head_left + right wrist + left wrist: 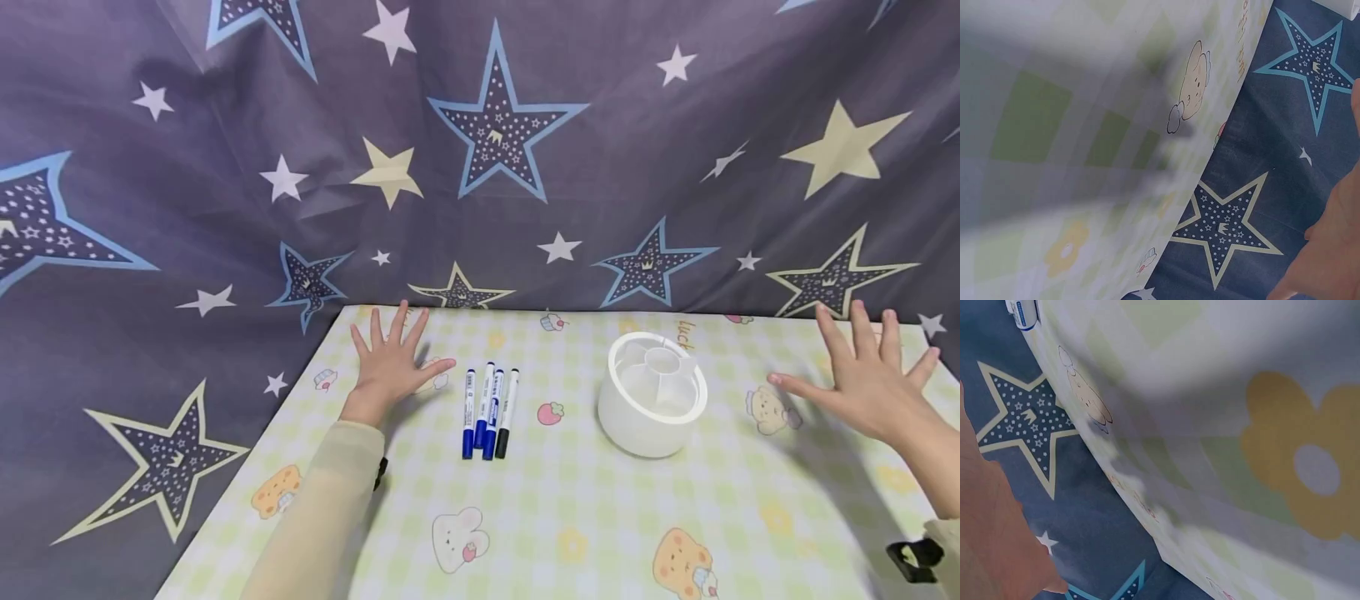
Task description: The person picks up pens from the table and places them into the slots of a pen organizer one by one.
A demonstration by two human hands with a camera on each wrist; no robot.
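My left hand (388, 360) is spread with straight fingers at the left of the table, holding nothing. Just right of it lies a group of whiteboard markers: three with blue caps (480, 433) and one with a black cap (502, 443), side by side with caps toward me. A round white divided organizer (645, 425) stands upright right of centre; its compartments look bare. On the far right, my right hand (873, 383) is spread too, with nothing in it. In the wrist views only parts of the left hand (997, 531) and right hand (1329, 244) show.
A checked tablecloth (600, 533) with cartoon prints covers the table. Behind and to the left hangs a dark curtain (465, 233) patterned with stars, meeting the table's far edge. Dark bands with a small device (915, 557) sit at the wrists.
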